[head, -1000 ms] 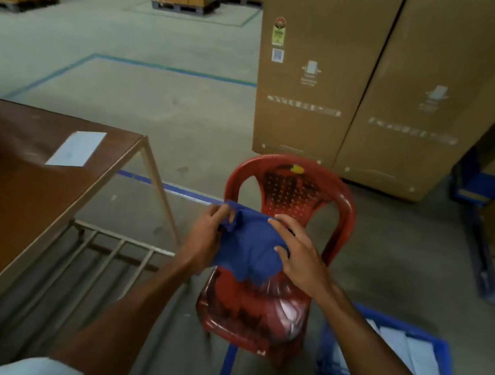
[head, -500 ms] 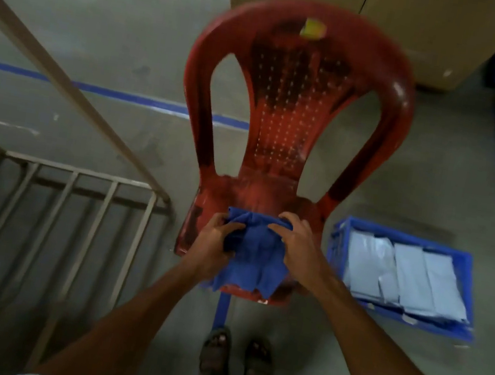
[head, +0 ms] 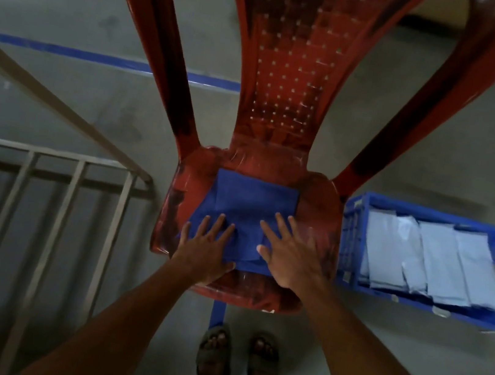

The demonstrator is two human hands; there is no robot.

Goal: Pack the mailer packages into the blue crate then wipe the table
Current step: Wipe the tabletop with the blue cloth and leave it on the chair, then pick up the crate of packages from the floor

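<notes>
- Both hands are flat and open here. The left hand and right hand press palm-down with straight fingers on the near half of the blue cloth, gripping nothing.
- The cloth lies folded-ish on the seat of the red chair, its near edge close to the front lip of the seat.
- My read is the step is flattening or folding the cloth. To do it well, smooth from the middle outward with the whole palm and square up the edges. Don't drag it toward yourself, or that near edge slides off the seat.
- The packing part looks done to me. The mailer packages sit in overlapping rows inside the blue crate, which is on the floor just beside the chair on the right.
- Hard to tell:
  - The surface top is out of shot. Only a metal frame shows at left, so there's no way to say whether it's wiped.
  - The cloth's near corners are under the hands, and the crease in the middle is murky in the dim light.
  - The top of the chair back is cut off, and I can't tell how deep the mailer stack goes.
</notes>
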